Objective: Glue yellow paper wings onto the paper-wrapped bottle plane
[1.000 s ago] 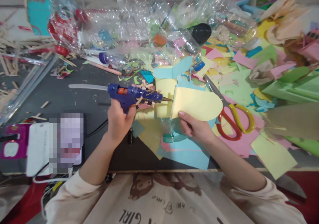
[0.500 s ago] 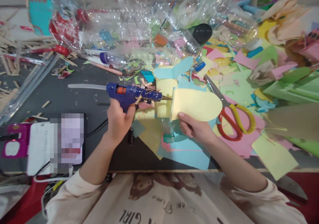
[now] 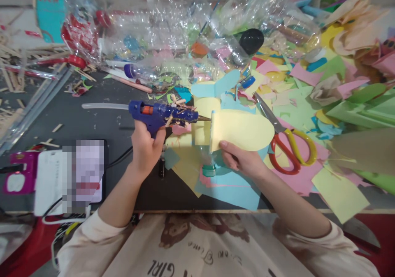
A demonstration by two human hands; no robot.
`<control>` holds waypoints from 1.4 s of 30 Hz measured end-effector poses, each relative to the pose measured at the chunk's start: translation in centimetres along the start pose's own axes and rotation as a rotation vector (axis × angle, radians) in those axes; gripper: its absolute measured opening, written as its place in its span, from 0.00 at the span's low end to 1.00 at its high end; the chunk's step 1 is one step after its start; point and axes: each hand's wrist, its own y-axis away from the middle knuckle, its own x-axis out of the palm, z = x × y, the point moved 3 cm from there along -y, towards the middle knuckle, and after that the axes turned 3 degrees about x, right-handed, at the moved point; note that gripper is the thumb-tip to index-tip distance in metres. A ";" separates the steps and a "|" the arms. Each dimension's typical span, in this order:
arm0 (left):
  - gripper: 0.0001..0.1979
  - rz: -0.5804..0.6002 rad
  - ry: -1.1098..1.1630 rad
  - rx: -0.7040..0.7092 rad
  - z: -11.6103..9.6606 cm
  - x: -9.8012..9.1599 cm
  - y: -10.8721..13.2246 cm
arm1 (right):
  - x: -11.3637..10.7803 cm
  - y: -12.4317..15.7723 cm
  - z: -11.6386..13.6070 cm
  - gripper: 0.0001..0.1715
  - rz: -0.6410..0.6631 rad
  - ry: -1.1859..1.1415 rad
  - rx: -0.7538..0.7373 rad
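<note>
My left hand (image 3: 145,145) is closed around the handle of a blue hot glue gun (image 3: 163,116), with a clear glue stick (image 3: 105,106) poking out of its back. Bits of wood cling to its barrel. The nozzle points right and meets the folded left edge of a rounded yellow paper piece (image 3: 243,130). My right hand (image 3: 240,158) pinches that paper at its lower edge. Beneath lies a small plastic bottle with a green cap (image 3: 209,170), wrapped in yellow paper (image 3: 202,123). A light-blue paper strip (image 3: 216,86) sits at its far end.
Scissors with red and yellow handles (image 3: 288,149) lie right of my right hand. Clear plastic bottles (image 3: 148,30) pile up at the back. Coloured paper scraps (image 3: 296,96) cover the right side. A phone (image 3: 89,170) and a magenta device (image 3: 20,172) lie at left.
The glue gun in my left hand has shifted slightly left and up along the paper's folded edge. My right hand and the yellow paper have moved very slightly left.
</note>
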 end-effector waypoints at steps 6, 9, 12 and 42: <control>0.19 -0.017 -0.022 -0.012 0.1 -0.2 -0.1 | 0.1 0.1 0.4 0.42 0.011 0.028 0.003; 0.18 -0.028 -0.036 -0.006 0.1 -0.2 -0.1 | 0.1 0.2 0.5 0.42 0.015 0.033 -0.001; 0.18 -0.060 -0.075 0.006 0.1 -0.3 -0.1 | 0.0 0.3 0.4 0.41 0.020 0.033 -0.009; 0.21 -0.049 0.068 -0.055 -0.1 -0.1 -0.3 | 0.0 0.2 0.3 0.41 0.048 0.030 -0.010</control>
